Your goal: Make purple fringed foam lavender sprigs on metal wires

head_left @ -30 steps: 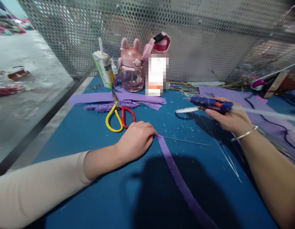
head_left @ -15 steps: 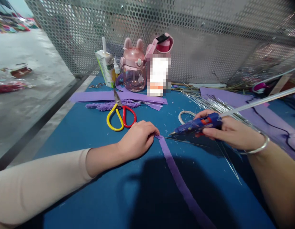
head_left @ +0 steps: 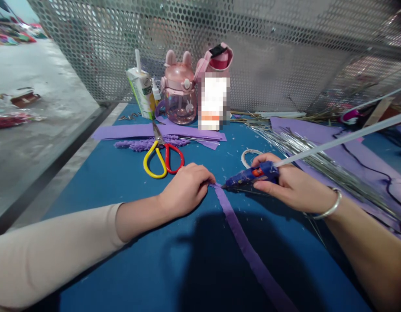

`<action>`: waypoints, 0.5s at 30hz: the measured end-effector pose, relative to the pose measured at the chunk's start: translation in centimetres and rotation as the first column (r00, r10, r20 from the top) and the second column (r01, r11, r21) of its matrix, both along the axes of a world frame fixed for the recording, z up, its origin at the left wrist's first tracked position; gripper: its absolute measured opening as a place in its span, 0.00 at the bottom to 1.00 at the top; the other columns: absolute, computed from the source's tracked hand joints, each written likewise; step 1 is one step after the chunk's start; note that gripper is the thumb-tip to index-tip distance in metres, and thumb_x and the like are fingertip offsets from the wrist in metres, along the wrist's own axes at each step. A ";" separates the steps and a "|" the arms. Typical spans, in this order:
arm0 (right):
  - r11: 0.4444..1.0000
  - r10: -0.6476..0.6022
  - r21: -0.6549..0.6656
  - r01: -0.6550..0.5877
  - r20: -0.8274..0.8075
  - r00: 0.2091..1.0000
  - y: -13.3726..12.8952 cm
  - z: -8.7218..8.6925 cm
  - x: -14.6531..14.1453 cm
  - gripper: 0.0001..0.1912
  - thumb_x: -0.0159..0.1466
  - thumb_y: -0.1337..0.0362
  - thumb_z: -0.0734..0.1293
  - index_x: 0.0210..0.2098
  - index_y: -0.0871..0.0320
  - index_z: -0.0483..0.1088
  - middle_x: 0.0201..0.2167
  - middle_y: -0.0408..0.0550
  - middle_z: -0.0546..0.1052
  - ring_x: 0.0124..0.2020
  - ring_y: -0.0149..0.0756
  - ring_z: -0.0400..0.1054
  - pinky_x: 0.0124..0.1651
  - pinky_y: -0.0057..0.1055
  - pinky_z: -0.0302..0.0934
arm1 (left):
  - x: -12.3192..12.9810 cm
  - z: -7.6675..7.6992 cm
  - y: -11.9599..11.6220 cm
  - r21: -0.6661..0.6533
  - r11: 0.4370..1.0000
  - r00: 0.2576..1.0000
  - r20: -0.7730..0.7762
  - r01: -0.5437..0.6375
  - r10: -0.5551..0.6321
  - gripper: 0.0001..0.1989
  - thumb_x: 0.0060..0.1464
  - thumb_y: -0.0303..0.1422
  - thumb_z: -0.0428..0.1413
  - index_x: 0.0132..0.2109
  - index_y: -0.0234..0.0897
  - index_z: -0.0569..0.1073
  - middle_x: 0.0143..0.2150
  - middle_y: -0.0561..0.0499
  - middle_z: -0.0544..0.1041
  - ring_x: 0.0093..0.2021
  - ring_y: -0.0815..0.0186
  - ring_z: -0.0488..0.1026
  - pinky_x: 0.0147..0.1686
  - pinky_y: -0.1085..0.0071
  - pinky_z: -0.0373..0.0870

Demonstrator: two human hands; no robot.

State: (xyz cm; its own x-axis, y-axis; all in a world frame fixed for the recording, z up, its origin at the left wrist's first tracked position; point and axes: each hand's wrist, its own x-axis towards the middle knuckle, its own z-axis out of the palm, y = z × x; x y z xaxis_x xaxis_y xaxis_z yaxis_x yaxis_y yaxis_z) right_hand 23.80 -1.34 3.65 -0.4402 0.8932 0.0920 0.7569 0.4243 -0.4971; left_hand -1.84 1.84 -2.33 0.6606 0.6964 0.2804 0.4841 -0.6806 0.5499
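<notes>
My left hand (head_left: 187, 189) is closed, its thumb and fingertips pinching the top end of a long purple paper strip (head_left: 234, 223) that trails toward the table's front edge. In my right hand (head_left: 294, 184) is a blue hot glue gun (head_left: 250, 174), with a long pale glue stick (head_left: 343, 138) running out of its back. The gun's tip sits at the strip's upper end, close to my left fingertips. A thin wire (head_left: 247, 191) lies beneath the gun, partly hidden by it. Scissors (head_left: 160, 149) with one yellow and one red handle rest beyond my left hand.
Behind the scissors lie purple paper strips (head_left: 129, 131) and a fringed purple piece (head_left: 135, 144). A drink carton (head_left: 142, 93), a pink bottle (head_left: 180, 104) and a pixelated upright object (head_left: 214, 102) stand at the back. A white ring (head_left: 247, 158) and a bundle of wires (head_left: 320, 167) are on the right.
My right hand has moved left with the glue gun, bringing its tip to the strip's end. My left hand keeps its pinch in nearly the same place.
</notes>
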 end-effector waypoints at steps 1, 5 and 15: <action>1.000 0.003 0.009 -0.003 -0.002 1.000 -0.1 0.1 -0.1 0.13 0.58 0.61 0.66 0.43 0.52 0.65 0.32 0.46 0.72 0.34 0.42 0.68 0.32 0.34 0.61 | 0.0 0.0 0.0 0.002 1.000 1.000 0.003 0.001 -0.001 0.11 0.55 0.22 0.47 0.39 0.36 0.73 0.38 0.49 0.76 0.39 0.63 0.68 0.42 0.64 0.65; 0.999 0.019 0.035 -0.021 0.057 0.998 -0.3 0.2 -0.3 0.11 0.60 0.60 0.65 0.42 0.53 0.63 0.37 0.48 0.71 0.39 0.44 0.68 0.36 0.35 0.60 | 0.1 0.0 0.0 0.008 1.000 1.000 0.009 0.001 -0.001 0.11 0.55 0.22 0.48 0.38 0.36 0.74 0.37 0.49 0.76 0.39 0.63 0.69 0.41 0.64 0.65; 0.999 0.035 -0.020 -0.032 0.191 0.981 -0.7 0.8 -0.4 0.13 0.62 0.58 0.62 0.45 0.54 0.59 0.31 0.43 0.71 0.26 0.34 0.66 0.31 0.31 0.57 | 0.0 -0.3 0.1 0.005 1.000 1.000 -0.001 -0.006 0.006 0.11 0.55 0.22 0.48 0.38 0.37 0.73 0.37 0.51 0.76 0.39 0.64 0.68 0.41 0.65 0.63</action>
State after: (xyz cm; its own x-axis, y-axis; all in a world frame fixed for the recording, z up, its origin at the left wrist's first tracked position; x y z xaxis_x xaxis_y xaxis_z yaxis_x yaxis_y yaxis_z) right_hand 23.36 -2.04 4.47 -0.4782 0.8782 -0.0112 0.8240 0.4442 -0.3517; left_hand -1.80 1.89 -2.60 0.6566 0.6990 0.2834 0.4888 -0.6805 0.5459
